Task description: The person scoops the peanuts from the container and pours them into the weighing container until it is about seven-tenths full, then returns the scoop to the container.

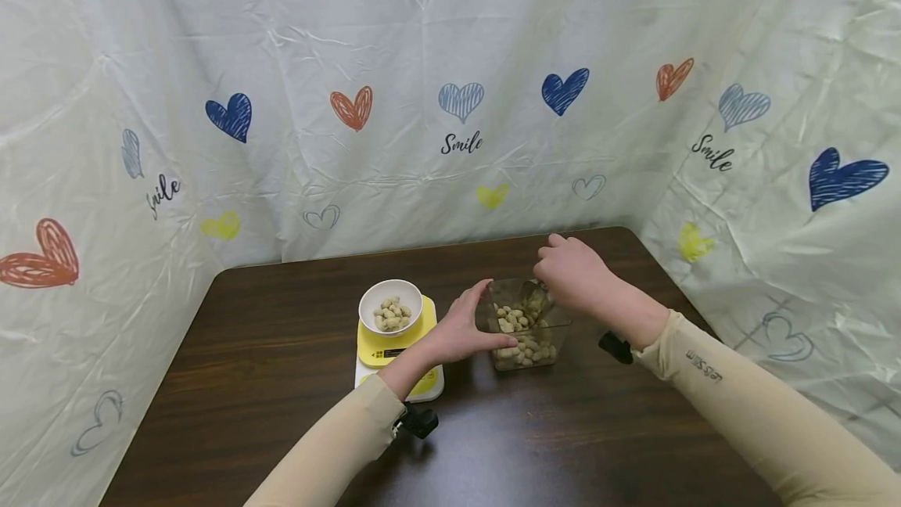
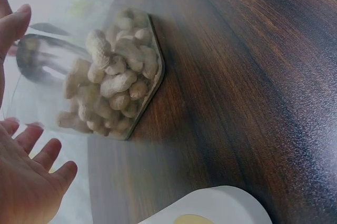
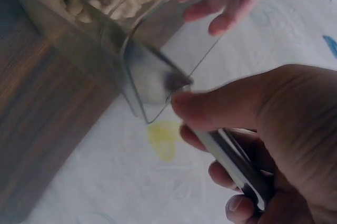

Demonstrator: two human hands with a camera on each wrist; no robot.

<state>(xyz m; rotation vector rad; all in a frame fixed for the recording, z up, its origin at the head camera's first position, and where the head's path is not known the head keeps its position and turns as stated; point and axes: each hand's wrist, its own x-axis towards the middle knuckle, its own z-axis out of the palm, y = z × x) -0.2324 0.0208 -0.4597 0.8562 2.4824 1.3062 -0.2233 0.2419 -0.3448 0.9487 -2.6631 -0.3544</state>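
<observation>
A clear square container [image 1: 561,329] with unshelled peanuts [image 2: 116,76] in its lower part stands on the table. My left hand [image 1: 461,331] holds it from the left, thumb along the near side and fingers at the far left corner. My right hand [image 1: 580,276], above the container's far right part, grips the handle of a metal scoop [image 3: 229,155]. The scoop's head [image 1: 536,300] is inside the container by the peanuts; how much it carries cannot be made out.
Left of the container is a yellow and white kitchen scale [image 1: 418,329]. On it sits a white bowl [image 1: 367,307] with some peanuts. The dark wooden table [image 1: 281,366] meets a white curtain [image 1: 394,170] with printed hearts at the back and sides.
</observation>
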